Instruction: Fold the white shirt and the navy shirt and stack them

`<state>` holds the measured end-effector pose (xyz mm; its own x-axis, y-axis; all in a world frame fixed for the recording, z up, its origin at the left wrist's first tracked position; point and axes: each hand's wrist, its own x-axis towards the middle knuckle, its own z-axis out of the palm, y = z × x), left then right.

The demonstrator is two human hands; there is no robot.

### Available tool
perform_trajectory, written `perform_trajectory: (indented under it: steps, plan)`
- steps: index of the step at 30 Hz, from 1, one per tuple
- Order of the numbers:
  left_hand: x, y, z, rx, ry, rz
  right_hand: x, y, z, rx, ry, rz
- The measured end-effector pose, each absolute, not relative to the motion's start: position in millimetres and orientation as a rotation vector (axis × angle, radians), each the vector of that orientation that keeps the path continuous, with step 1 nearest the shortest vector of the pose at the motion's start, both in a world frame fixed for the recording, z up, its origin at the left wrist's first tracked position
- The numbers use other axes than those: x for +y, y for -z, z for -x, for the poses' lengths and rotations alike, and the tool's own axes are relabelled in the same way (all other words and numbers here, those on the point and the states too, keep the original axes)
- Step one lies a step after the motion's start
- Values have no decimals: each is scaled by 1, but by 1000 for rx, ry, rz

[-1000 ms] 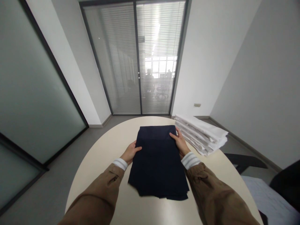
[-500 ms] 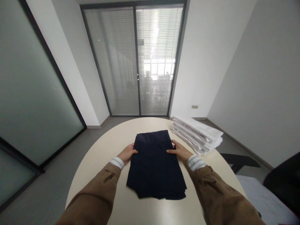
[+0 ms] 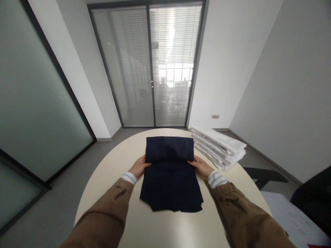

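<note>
A dark navy piece of folded fabric (image 3: 170, 186), seemingly a garment, lies in front of me. Its far part forms a wide flap turned over toward me, with a crease across the middle. On its left edge my left hand (image 3: 141, 166) is closed, thumb on top and the fingers partly hidden beneath. My right hand (image 3: 201, 166) pinches the right edge at about the same height, just below the flap's corner. The near edge of the fabric is uneven, with several layers showing at the lower right.
The fabric rests on a round cream table (image 3: 111, 172). A stack of folded white cloths (image 3: 218, 146) stands at the table's far right edge. Beyond that side are a black chair armrest (image 3: 265, 175) and a pale surface (image 3: 287, 210). Glass doors with blinds (image 3: 170, 69) stand behind.
The far part of the navy fabric has been folded over toward me, making a broad flap. Both hands keep hold of the side edges, having shifted only slightly.
</note>
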<state>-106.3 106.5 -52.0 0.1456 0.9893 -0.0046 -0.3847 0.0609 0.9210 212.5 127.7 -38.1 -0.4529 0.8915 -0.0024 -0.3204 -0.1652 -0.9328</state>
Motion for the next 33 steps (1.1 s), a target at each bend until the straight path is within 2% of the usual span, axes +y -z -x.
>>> perform_trajectory:
  steps: [9, 15, 24, 33]
  plan:
    - [103, 52, 107, 809, -1230, -976, 130, 50, -215, -1420, -1654, 807]
    - [97, 42, 106, 739, -1201, -1060, 137, 54, -225, -1464, -1440, 835]
    - [98, 46, 121, 789, -1033, -1076, 135, 47, -227, -1655, -1519, 840]
    - [104, 54, 129, 980, -997, -930, 137, 47, -232, -1472, -1614, 833]
